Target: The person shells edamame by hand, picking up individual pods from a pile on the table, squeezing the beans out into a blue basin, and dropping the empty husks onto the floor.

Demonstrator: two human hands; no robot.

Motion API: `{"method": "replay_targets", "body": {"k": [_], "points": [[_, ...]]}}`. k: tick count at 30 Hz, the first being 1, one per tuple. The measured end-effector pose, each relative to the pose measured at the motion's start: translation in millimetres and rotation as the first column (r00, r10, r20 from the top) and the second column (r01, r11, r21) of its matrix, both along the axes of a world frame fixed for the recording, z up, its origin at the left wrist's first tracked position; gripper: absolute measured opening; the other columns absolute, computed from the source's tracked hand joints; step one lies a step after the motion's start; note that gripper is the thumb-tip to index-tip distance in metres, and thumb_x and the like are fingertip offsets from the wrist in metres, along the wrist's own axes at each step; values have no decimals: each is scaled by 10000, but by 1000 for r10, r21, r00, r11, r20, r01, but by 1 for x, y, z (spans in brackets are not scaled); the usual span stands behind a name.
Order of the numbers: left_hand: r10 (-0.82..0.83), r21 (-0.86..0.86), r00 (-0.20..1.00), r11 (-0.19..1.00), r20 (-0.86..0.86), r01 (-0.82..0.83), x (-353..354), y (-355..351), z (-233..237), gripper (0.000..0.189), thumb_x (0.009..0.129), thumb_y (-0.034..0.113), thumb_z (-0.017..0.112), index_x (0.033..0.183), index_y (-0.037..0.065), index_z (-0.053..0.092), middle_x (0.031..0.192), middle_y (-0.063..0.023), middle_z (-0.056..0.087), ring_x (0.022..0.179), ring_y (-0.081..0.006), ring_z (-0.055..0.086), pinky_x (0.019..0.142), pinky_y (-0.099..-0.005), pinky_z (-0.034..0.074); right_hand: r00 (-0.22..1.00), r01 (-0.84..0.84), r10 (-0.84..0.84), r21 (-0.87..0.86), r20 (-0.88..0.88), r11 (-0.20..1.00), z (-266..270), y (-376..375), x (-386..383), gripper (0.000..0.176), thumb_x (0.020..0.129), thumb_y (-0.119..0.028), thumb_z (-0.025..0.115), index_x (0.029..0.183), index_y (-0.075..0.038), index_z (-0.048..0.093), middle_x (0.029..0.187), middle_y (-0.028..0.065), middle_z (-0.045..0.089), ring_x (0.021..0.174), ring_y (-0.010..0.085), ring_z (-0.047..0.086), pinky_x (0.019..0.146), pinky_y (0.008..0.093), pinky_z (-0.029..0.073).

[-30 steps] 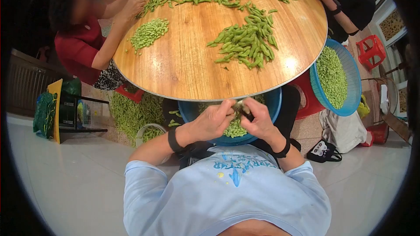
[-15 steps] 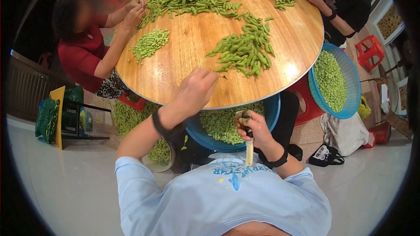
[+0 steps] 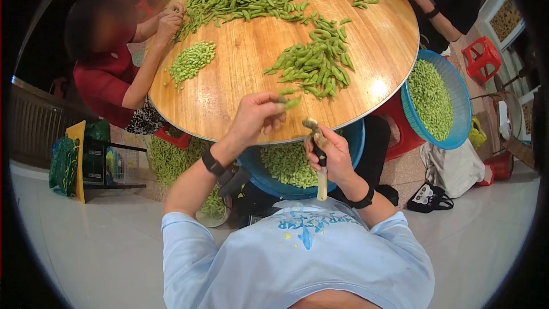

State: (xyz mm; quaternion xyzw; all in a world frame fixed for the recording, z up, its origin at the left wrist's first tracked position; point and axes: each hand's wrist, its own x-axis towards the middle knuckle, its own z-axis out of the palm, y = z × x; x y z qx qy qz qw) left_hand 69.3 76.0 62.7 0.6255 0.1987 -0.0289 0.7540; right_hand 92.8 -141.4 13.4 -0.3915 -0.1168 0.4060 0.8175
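Left hand (image 3: 257, 117) had a slim green bean pod (image 3: 292, 103) pinched at the fingertips, right hand (image 3: 337, 157) was wrapped round a black-and-cream handheld tool (image 3: 322, 183). Round blue plastic basin (image 3: 359, 144) sat below them; imo a light pinch and snug grip seemed best.

Both hands (image 3: 262, 115) (image 3: 331, 157) are raised, elbows bent, fingers curled.
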Motion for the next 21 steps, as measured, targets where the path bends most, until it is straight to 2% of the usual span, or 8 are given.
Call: {"method": "replay_targets", "body": {"k": [2, 4, 7, 21], "points": [[-76, -98, 996, 992, 37, 79, -12, -12, -4, 138, 870, 70, 589, 972, -20, 613, 739, -88, 644, 516, -99, 576, 387, -194, 386, 1000, 12, -11, 36, -26, 999, 2, 5, 2, 345, 988, -159, 425, 1309, -32, 425, 818, 54, 514, 574, 80, 452, 435, 193, 364], [-101, -125, 993, 986, 52, 107, -18, -22, -9, 117, 881, 64, 588, 965, -15, 604, 747, -85, 645, 522, -101, 579, 392, -190, 395, 999, 7, -4, 56, -54, 998, 0, 5, 1, 366, 989, -149, 417, 1339, -46, 403, 825, 60, 512, 582, 87, 450, 437, 194, 363], [-95, -83, 988, 991, 119, 105, -21, -32, -14, 110, 897, 54, 578, 985, -11, 582, 747, -83, 637, 539, -105, 583, 416, -193, 433, 998, -41, 43, 57, -43, 998, 4, 3, 0, 385, 988, -146, 415, 1361, -54, 388, 821, 62, 505, 582, 93, 441, 442, 197, 364], [-120, -29, 981, 992, 151, 125, -32, -35, -22, 149, 900, 65, 579, 1031, -5, 588, 785, -57, 628, 601, -83, 562, 480, -200, 444, 994, -83, 92, 131, -62, 988, 2, -1, -5, 400, 996, -162, 421, 1383, -70, 381, 783, 50, 486, 555, 91, 412, 444, 196, 352]]}}
